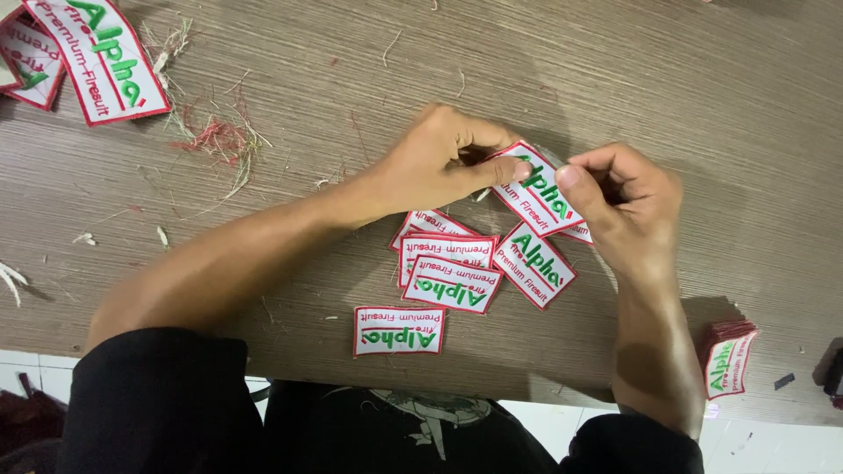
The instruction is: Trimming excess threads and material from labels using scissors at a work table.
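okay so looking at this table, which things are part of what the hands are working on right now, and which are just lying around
In hand:
- left hand and right hand, both pinching the held patch
- loose patches just below the hands

Lying about:
- thread scraps
- large patches at the top left corner
- patch stack by the table edge

surface: grey wood-grain table (pixel 667 79) | on it: embroidered patches (pixel 450 272), patch stack (pixel 729 360), thread scraps (pixel 215 140)
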